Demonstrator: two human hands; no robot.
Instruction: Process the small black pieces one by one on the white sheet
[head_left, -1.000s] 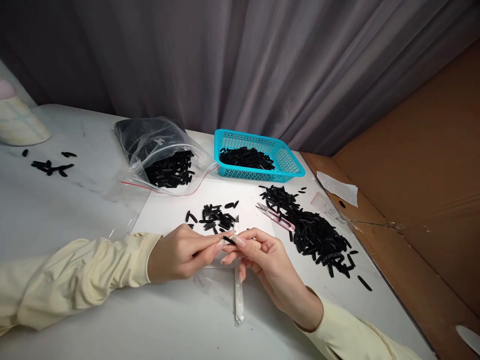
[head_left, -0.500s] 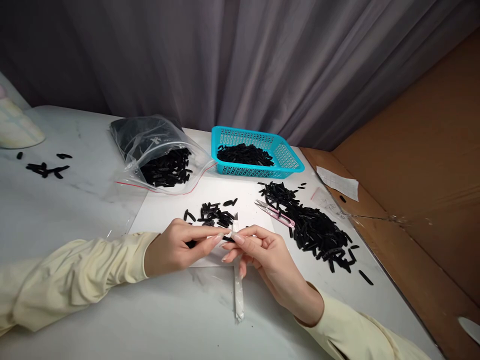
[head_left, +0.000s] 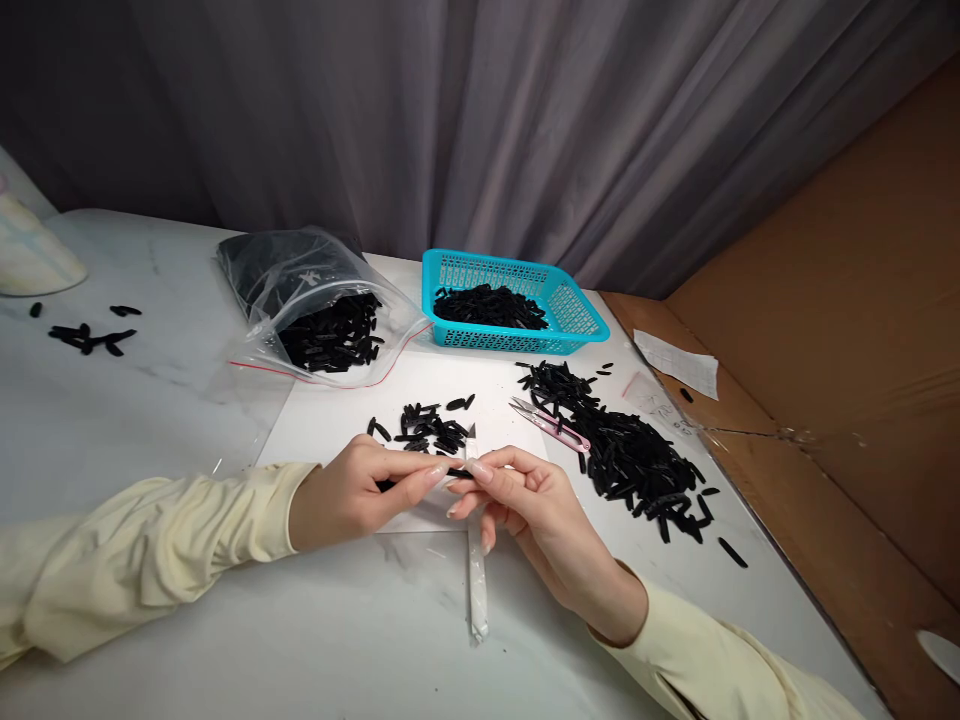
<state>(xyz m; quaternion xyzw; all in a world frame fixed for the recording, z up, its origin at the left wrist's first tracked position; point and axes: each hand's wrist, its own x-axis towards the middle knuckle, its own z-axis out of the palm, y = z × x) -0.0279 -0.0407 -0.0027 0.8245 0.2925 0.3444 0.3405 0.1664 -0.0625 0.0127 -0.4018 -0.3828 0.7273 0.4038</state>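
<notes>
Between the fingertips of my left hand [head_left: 367, 490] and my right hand [head_left: 536, 505] is a small black strip [head_left: 460, 473], pinched at both ends. Its exact material cannot be made out. Under my right fingers lies a craft knife with a white wrapped handle [head_left: 478, 590], its blade tip pointing away from me. A small heap of similar black strips [head_left: 431, 430] rests on the white sheet [head_left: 330, 420] just beyond my hands. Pink-handled thread snips [head_left: 562, 432] lie to the right, against a larger pile of black strips [head_left: 637, 465].
A blue perforated basket [head_left: 517, 340] holding black strips stands at the back. Left of it lies an open clear zip bag [head_left: 300, 285] with more strips. A few loose strips [head_left: 90, 340] lie far left. Cardboard [head_left: 825, 340] borders the right side, with a paper slip [head_left: 675, 362].
My hands stay nearly in place. My right fingertips have shifted slightly, and more of the black strip shows between the hands.
</notes>
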